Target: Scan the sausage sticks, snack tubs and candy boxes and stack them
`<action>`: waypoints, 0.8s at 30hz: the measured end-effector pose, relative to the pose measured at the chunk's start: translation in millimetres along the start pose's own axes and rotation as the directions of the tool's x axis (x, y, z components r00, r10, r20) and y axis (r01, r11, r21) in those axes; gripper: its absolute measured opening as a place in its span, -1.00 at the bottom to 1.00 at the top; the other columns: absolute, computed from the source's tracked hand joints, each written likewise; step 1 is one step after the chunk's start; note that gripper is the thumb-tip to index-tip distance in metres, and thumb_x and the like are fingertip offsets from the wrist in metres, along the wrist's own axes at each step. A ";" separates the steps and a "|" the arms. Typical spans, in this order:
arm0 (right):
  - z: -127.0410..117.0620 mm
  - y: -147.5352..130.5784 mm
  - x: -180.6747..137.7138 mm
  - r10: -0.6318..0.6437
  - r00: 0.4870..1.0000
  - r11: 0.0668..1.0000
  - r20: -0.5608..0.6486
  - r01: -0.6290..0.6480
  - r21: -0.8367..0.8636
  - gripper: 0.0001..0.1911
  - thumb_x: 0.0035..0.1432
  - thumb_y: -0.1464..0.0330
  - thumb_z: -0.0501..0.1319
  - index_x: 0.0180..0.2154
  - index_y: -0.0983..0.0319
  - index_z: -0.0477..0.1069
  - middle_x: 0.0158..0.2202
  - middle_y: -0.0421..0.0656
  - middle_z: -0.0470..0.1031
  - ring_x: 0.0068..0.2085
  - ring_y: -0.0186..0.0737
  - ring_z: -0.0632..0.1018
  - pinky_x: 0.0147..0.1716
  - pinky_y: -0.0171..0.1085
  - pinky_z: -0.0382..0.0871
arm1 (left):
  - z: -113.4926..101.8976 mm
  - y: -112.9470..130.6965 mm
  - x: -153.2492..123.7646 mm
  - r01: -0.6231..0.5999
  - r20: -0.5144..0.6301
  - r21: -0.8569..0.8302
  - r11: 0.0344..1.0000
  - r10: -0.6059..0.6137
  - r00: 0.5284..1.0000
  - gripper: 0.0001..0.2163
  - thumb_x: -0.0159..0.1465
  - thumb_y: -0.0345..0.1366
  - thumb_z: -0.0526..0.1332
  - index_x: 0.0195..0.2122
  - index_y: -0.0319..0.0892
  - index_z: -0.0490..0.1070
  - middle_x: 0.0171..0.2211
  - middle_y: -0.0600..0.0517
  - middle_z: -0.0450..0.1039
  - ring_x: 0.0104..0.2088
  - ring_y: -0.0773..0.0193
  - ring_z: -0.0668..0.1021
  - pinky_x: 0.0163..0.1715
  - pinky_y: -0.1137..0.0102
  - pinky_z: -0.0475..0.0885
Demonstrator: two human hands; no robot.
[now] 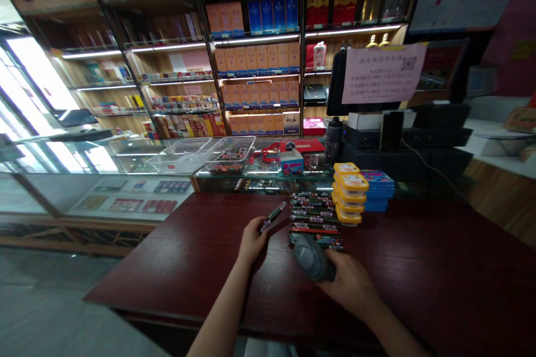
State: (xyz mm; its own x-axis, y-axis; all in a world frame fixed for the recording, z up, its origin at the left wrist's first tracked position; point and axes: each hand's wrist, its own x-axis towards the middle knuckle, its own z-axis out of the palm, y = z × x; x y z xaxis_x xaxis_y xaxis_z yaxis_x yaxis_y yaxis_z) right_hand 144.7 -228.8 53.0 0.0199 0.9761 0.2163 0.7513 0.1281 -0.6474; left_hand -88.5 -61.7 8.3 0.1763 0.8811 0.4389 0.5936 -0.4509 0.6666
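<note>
My left hand (252,241) is closed around the lower end of a dark pen (275,215), tilted up to the right above the table. In my right hand (352,283) is a grey handheld barcode scanner (310,257), its head turned to the left. Beyond the scanner lies a row of similar dark pens (314,216), stacked side by side, the nearest ones partly hidden by the scanner. A stack of yellow-lidded tubs (350,192) stands just right of the pens, with a pile of blue packs (379,189) beside it.
The dark red table (180,256) meets a glass counter (259,183) at the back. On the glass sit clear plastic bins (231,150), a small blue-and-pink box (292,163) and a dark bottle (334,140). A monitor with a pink paper sign (379,74) stands at right.
</note>
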 end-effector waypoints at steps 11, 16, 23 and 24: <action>14.9 75.6 -9.2 -0.234 0.964 0.880 -0.129 0.153 -0.449 -0.57 -0.09 0.55 0.11 -0.12 0.22 0.43 -0.25 -0.11 0.50 -0.19 -0.15 0.48 -0.17 -0.22 0.24 | 1.2 27.5 8.2 -0.214 0.038 0.250 0.944 0.211 0.977 -0.73 0.26 -0.33 0.06 -0.04 -0.12 0.41 -0.20 -0.06 0.36 -0.13 0.17 0.41 -0.07 0.28 0.34; 23.1 79.3 -9.0 -0.277 0.941 0.907 -0.193 0.190 -0.376 -0.64 -0.04 0.51 0.13 -0.14 0.19 0.42 -0.30 -0.16 0.49 -0.25 -0.18 0.46 -0.23 -0.25 0.19 | 31.8 62.4 39.2 -0.357 0.149 0.249 0.900 0.329 0.932 -0.71 0.24 -0.40 0.09 -0.04 -0.06 0.42 -0.19 -0.03 0.34 -0.13 0.17 0.36 -0.06 0.25 0.30; 19.6 82.1 -9.3 -0.286 0.935 0.927 -0.209 0.215 -0.308 -0.72 0.01 0.48 0.16 -0.18 0.17 0.39 -0.36 -0.21 0.46 -0.32 -0.22 0.44 -0.30 -0.26 0.14 | 78.2 81.8 75.9 -0.368 0.201 0.256 0.894 0.323 0.925 -0.71 0.19 -0.45 0.16 -0.09 -0.04 0.47 -0.16 -0.02 0.33 -0.08 0.16 0.33 -0.02 0.22 0.27; 19.0 82.3 -9.0 -0.291 0.934 0.927 -0.210 0.221 -0.302 -0.73 0.02 0.47 0.16 -0.18 0.16 0.39 -0.36 -0.21 0.46 -0.33 -0.22 0.44 -0.31 -0.26 0.14 | 81.7 81.0 77.0 -0.355 0.198 0.258 0.899 0.310 0.930 -0.73 0.18 -0.44 0.17 -0.11 -0.04 0.48 -0.15 -0.02 0.33 -0.07 0.15 0.33 -0.01 0.21 0.27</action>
State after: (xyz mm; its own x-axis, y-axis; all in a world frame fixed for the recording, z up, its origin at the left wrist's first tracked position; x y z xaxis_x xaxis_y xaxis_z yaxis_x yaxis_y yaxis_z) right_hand 193.9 -223.7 -16.1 -0.0614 0.8372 0.5434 0.9005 0.2813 -0.3317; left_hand 37.3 -18.8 46.9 0.5036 0.7077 0.4956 0.6733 -0.6809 0.2882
